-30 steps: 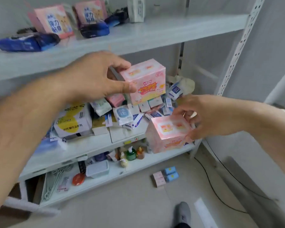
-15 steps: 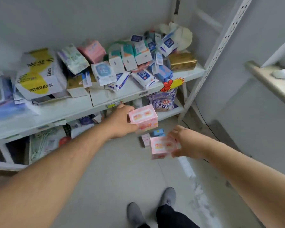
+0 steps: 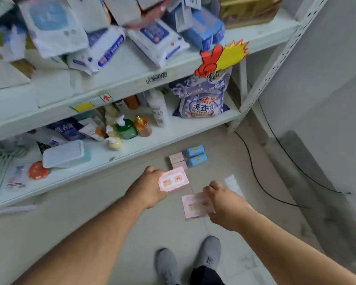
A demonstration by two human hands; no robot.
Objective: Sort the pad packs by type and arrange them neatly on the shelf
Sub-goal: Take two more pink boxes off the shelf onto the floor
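Floor packs [image 3: 187,157] before shelf [image 3: 173,132]

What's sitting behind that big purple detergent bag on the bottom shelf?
Nothing can be made out behind the purple detergent bag: it fills that corner up to the shelf above. Only the tall white bottle beside it shows.
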